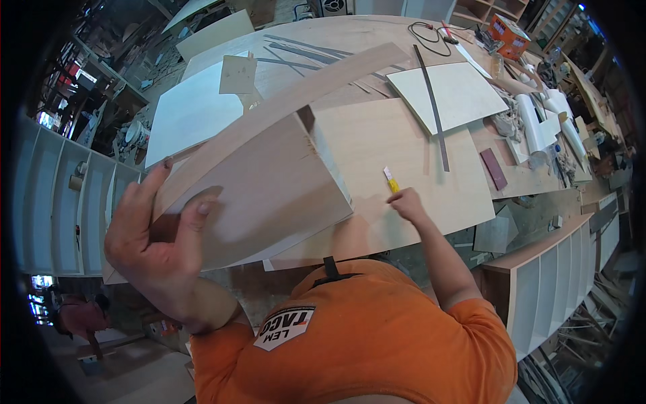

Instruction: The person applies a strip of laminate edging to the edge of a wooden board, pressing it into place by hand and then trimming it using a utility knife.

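My left hand (158, 242) grips the near-left edge of a wooden drawer-like box (269, 188), thumb on its broad side and fingers behind the edge strip. The box is tilted up off the table, with a long pale wood strip (289, 94) along its upper edge reaching toward the far side. My right hand (408, 205) is closed around a yellow utility knife (392, 182), its blade end pointing away from me. The knife is apart from the box, above a light plywood sheet (377, 135) on the table.
A white panel (464, 94) lies at right with a dark strip (431, 101) across it. Several dark strips (303, 50) lie at the back. On the right are a maroon block (494, 168), paper rolls (531, 124) and an orange box (508, 37). White shelving (67, 195) stands left; another shelf unit (548, 283) stands right.
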Action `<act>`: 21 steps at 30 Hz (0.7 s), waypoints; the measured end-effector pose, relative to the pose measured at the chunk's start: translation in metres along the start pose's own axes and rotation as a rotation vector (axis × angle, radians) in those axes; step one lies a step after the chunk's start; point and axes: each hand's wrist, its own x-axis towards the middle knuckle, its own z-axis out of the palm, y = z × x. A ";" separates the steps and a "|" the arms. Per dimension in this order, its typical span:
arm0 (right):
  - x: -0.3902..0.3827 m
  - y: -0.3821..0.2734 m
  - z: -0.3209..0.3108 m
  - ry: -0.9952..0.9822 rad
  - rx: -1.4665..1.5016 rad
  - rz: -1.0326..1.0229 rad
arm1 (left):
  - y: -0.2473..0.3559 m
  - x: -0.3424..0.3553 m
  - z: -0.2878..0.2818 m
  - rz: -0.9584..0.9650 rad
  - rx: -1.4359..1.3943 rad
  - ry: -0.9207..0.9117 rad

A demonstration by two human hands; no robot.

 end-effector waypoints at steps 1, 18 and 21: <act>0.000 0.017 -0.012 0.100 -0.079 -0.039 | 0.002 0.000 0.000 0.000 0.023 -0.003; -0.072 -0.157 -0.084 -0.169 0.367 -0.438 | 0.017 0.001 -0.015 0.133 0.163 -0.188; -0.066 -0.189 -0.069 -0.241 0.561 -0.668 | 0.007 -0.006 -0.044 0.168 0.163 -0.120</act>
